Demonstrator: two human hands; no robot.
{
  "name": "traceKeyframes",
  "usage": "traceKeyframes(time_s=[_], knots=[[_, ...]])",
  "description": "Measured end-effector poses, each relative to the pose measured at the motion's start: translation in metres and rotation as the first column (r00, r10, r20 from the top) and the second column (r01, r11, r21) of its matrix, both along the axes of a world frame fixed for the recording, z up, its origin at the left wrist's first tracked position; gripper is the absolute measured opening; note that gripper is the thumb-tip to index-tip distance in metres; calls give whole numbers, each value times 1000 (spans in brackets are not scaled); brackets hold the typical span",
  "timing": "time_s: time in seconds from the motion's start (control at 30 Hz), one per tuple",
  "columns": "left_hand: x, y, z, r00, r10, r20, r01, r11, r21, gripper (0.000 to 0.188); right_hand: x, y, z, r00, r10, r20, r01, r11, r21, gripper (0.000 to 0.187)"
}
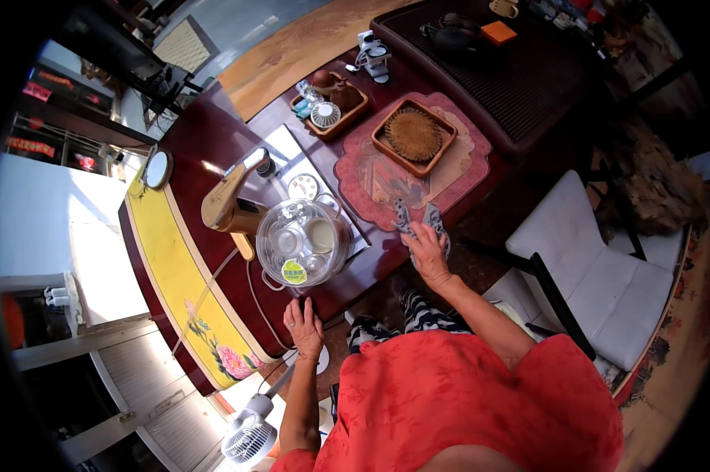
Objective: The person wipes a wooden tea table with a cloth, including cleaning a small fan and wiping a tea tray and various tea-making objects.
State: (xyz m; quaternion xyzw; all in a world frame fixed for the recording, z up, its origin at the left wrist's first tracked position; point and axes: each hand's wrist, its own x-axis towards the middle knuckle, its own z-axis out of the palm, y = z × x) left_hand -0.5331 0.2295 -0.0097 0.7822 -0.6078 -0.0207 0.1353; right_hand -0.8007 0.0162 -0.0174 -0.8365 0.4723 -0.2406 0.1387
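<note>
Right hand (pixel 427 253) grips grey cloth (pixel 433 216), half closed! Left hand (pixel 303 326) rests empty, loosely open, at the table's (pixel 199 141) near edge.

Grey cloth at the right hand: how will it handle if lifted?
Cloth is probably floppy: it lies in uneven folds under the right hand. Likely light for its spread, since it looks thin.
</note>
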Motion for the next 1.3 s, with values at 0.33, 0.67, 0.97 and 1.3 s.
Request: traceKeyframes(time_s=[0.33,0.67,0.97,1.3], knots=[[3,-1,4,1000,-9,-2,9,1000,-26,50,-48,-78,3,947,-319,-32,320,947,26,46],[4,6,8,1000,4,13,-3,997,-80,51,23,-21,29,918,395,37,-393,895,208,44],[-6,-8,19,978,52,-200,-77,990,-117,50,51,-93,10,957,267,-116,-273,961,-35,45],[-103,-96,51,817,-399,-417,348,917,-196,56,93,-157,51,808,569,153,-589,774,235,39]])
